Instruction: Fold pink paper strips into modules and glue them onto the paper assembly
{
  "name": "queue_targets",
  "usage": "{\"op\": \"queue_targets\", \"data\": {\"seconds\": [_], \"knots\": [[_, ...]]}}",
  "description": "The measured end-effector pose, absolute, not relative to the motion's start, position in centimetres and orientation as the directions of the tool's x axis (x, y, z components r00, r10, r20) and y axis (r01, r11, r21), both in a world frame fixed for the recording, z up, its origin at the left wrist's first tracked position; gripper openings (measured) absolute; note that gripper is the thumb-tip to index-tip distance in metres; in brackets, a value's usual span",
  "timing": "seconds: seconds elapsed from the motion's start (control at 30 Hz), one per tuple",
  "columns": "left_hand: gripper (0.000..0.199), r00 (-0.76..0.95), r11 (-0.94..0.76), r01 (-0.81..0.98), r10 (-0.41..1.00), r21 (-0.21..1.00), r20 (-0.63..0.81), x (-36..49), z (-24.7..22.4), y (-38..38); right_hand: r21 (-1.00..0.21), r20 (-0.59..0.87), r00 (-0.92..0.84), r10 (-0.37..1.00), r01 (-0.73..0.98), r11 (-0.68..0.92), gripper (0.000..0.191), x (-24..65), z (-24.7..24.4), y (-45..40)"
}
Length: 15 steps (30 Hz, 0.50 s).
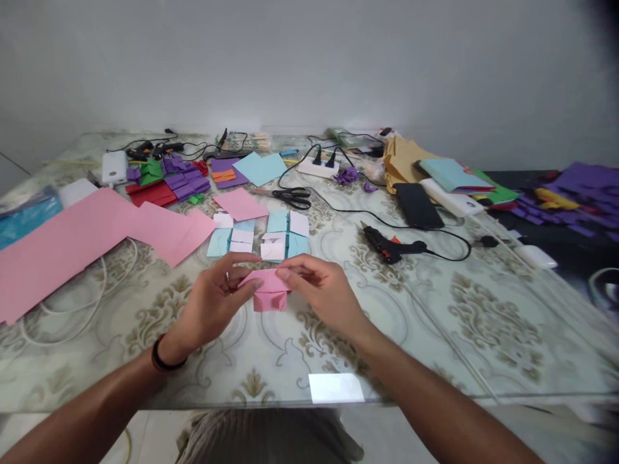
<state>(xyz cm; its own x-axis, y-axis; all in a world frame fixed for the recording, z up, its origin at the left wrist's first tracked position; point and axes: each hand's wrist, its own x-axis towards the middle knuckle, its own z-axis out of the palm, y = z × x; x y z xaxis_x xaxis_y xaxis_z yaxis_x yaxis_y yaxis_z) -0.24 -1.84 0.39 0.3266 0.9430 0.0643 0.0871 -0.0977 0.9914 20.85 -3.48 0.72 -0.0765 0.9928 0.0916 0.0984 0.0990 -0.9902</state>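
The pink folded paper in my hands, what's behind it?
Beyond the pink folded paper lie blue and white papers. The tabletop directly behind is covered; whatever lies there can't be seen.

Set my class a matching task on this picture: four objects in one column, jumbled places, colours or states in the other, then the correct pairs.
Column one
1. Glue gun
2. Folded pink paper
3. Scissors
4. Power strip

Column two
A. White, with black plugs in it
B. Black, with an orange part
C. Lying on the table, with looped black handles
D. Held by left hand and right hand

Pairs: 1-B, 2-D, 3-C, 4-A
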Motion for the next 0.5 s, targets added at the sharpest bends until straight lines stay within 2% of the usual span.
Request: {"op": "queue_targets", "data": {"seconds": [0.2,0.37,0.5], "knots": [[0.017,0.346,0.024,0.031,0.938,0.999,-0.033,-0.06,0.98,-1.41,-0.989,0.081,-0.057,0.995,0.119,0.088,0.013,20.82,0.74,-3.57],[0.013,0.367,0.038,-0.038,0.93,0.999,-0.022,-0.25,0.85,-1.16,-0.991,0.067,-0.051,0.996,0.116,0.072,0.012,20.83,0.67,-3.62],[0.014,0.386,-0.002,-0.018,0.922,1.0,0.008,-0.35,0.87,-1.05,-0.99,0.054,-0.048,0.997,0.126,0.059,0.014,20.75,0.71,-3.57]]}}
